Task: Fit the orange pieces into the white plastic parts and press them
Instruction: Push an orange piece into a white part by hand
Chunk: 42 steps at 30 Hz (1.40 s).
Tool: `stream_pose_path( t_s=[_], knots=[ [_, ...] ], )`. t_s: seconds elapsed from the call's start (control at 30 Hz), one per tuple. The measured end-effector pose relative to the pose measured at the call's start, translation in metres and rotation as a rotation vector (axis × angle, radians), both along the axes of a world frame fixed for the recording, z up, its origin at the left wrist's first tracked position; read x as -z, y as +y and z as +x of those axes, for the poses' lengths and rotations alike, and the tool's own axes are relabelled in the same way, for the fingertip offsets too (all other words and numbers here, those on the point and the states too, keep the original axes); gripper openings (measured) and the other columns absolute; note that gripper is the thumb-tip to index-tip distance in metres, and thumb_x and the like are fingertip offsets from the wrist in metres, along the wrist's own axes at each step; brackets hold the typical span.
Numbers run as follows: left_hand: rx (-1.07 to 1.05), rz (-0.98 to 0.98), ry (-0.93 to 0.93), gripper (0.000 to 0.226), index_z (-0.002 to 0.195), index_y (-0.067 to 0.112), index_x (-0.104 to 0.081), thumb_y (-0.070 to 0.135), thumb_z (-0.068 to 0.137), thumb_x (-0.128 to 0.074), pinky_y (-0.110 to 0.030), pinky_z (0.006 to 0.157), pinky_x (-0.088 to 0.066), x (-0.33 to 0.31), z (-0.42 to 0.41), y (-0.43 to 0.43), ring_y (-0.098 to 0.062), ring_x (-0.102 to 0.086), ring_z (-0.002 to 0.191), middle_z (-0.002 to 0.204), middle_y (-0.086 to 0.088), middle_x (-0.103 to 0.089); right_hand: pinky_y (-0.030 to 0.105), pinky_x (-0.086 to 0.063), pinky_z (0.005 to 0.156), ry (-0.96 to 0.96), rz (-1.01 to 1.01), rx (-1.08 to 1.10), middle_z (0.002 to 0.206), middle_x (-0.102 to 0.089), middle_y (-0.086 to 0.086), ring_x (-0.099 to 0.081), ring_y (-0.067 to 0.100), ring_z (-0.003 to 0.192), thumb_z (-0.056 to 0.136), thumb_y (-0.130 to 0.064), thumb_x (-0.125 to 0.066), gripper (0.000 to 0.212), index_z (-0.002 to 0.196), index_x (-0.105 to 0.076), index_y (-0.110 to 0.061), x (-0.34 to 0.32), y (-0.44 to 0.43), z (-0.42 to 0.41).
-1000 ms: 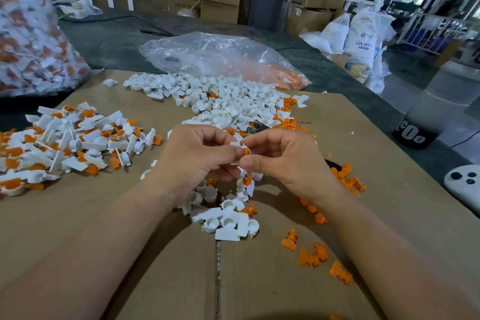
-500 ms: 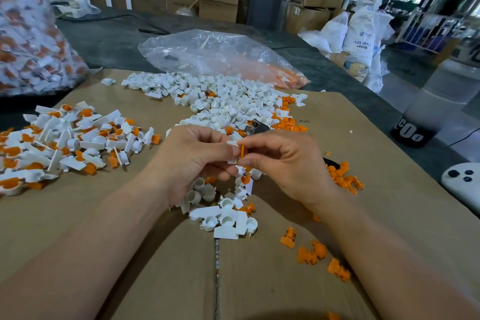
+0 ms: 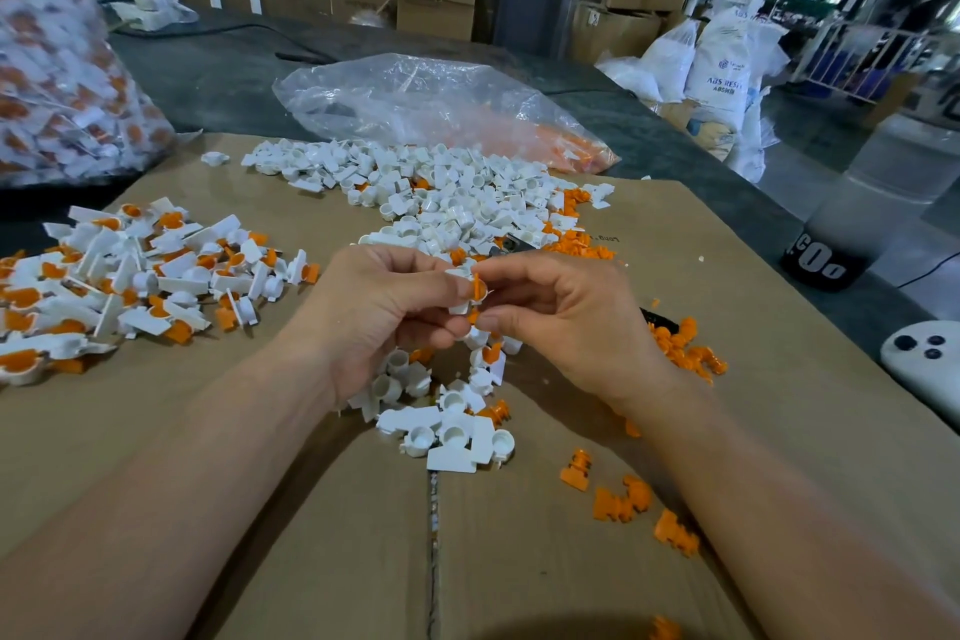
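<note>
My left hand (image 3: 374, 312) pinches a small white plastic part (image 3: 464, 294) above the cardboard. An orange piece (image 3: 477, 287) sits in that part, and my right hand (image 3: 566, 322) pinches it with thumb and fingertips. The two hands meet at the middle of the view. Loose white parts (image 3: 447, 426) lie just below the hands. A big heap of white parts (image 3: 441, 203) lies behind them. Loose orange pieces (image 3: 623, 504) are scattered at the lower right, and more orange pieces (image 3: 685, 348) lie right of my right hand.
A pile of assembled white-and-orange parts (image 3: 130, 276) lies at the left. A clear bag with orange pieces (image 3: 441, 109) lies at the back, a full bag (image 3: 57, 68) at far left. A white controller (image 3: 924, 359) sits at the right edge. The cardboard sheet (image 3: 311, 535) covers the table.
The orange piece has gone further into the white part between my fingertips. Both hands stay in about the same spot.
</note>
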<state>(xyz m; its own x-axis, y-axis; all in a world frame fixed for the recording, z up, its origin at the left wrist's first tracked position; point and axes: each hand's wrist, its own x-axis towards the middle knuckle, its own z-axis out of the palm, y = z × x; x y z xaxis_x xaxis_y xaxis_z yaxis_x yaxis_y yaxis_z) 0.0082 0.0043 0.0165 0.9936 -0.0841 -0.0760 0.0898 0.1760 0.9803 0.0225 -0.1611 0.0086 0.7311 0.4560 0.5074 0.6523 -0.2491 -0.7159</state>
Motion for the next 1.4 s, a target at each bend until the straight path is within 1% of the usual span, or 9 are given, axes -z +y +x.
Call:
stream_pose_path(
  t_s=[0.1,0.3,0.43,0.57,0.63,0.9,1.17,1.3,1.4],
  knots=[
    [0.003,-0.001,0.011,0.011,0.066,0.0,-0.062,0.003,0.06,-0.07,-0.016,0.037,-0.045,0.0004,0.0011,0.0003,-0.013,-0.058,0.041,0.051,-0.011,-0.062,0.013,-0.051,0.076,-0.002,-0.011,0.005,0.086,-0.064,-0.02,-0.065,-0.005,0.081,0.075,0.003,-0.069,0.043,0.102,-0.059,-0.028,0.0001,-0.0002,0.0004],
    [0.002,0.0,0.006,0.023,0.068,-0.001,-0.061,0.01,0.05,-0.07,-0.016,0.038,-0.045,-0.0003,0.0006,0.0,-0.013,-0.058,0.041,0.052,-0.011,-0.062,0.017,-0.053,0.078,0.023,-0.012,0.014,0.089,-0.063,-0.017,-0.066,-0.001,0.083,0.074,0.002,-0.07,0.045,0.103,-0.059,-0.03,0.0007,-0.0006,0.0006],
    [0.005,0.018,0.001,0.021,0.066,0.0,-0.063,0.01,0.049,-0.07,-0.016,0.038,-0.046,0.0001,-0.0003,0.0004,-0.013,-0.058,0.041,0.052,-0.012,-0.062,0.017,-0.053,0.075,-0.051,0.017,0.031,0.091,-0.065,-0.01,-0.066,0.001,0.083,0.074,-0.001,-0.071,0.043,0.112,-0.058,-0.016,0.0011,0.0013,-0.0011],
    [0.032,0.037,-0.006,0.005,0.054,0.007,-0.066,0.006,0.055,-0.071,-0.017,0.037,-0.046,0.0018,-0.0004,-0.0002,-0.014,-0.059,0.042,0.053,-0.012,-0.063,0.027,-0.055,0.071,-0.151,-0.062,0.1,0.084,-0.07,0.004,-0.066,0.012,0.077,0.073,-0.01,-0.071,0.031,0.104,-0.067,-0.009,-0.0007,0.0008,-0.0004],
    [0.039,0.051,-0.006,0.012,0.052,0.008,-0.067,0.002,0.061,-0.071,-0.016,0.038,-0.046,0.0029,0.0004,0.0,-0.013,-0.059,0.042,0.053,-0.011,-0.063,0.028,-0.053,0.068,-0.195,-0.114,0.134,0.081,-0.07,0.005,-0.063,0.012,0.074,0.073,-0.014,-0.071,0.026,0.098,-0.071,-0.006,-0.0007,0.0008,-0.0001],
    [0.067,0.066,-0.015,0.002,0.051,0.013,-0.07,0.012,0.051,-0.071,-0.016,0.04,-0.047,0.0029,-0.0004,0.0002,-0.013,-0.061,0.044,0.054,-0.01,-0.065,0.021,-0.05,0.065,-0.254,-0.153,0.102,0.075,-0.07,0.004,-0.06,0.008,0.073,0.076,-0.016,-0.067,0.022,0.096,-0.072,-0.007,-0.0036,-0.0005,0.0],
    [0.051,0.085,-0.037,0.019,0.053,0.008,-0.067,-0.003,0.069,-0.069,-0.018,0.041,-0.048,0.0026,-0.0007,0.001,-0.016,-0.061,0.044,0.055,-0.012,-0.064,0.026,-0.052,0.064,-0.237,-0.151,0.135,0.076,-0.07,0.004,-0.062,0.01,0.072,0.075,-0.013,-0.07,0.022,0.096,-0.072,-0.008,-0.0014,0.0001,-0.0013],
    [0.038,0.085,-0.045,0.016,0.06,0.005,-0.065,-0.005,0.072,-0.068,-0.018,0.042,-0.048,0.0021,-0.0013,0.0007,-0.016,-0.061,0.045,0.055,-0.012,-0.065,0.03,-0.054,0.065,-0.225,-0.156,0.147,0.079,-0.071,0.005,-0.065,0.012,0.072,0.074,-0.013,-0.07,0.023,0.097,-0.072,-0.008,-0.0013,-0.0001,-0.0013],
    [0.014,0.084,-0.033,0.015,0.061,0.005,-0.065,-0.004,0.072,-0.068,-0.018,0.042,-0.048,0.0021,-0.0012,-0.0004,-0.015,-0.062,0.046,0.055,-0.012,-0.065,0.019,-0.054,0.073,-0.125,-0.17,0.135,0.087,-0.07,0.001,-0.065,0.005,0.079,0.072,-0.014,-0.074,0.031,0.102,-0.07,-0.008,-0.0032,-0.0026,0.0002]
  ],
)
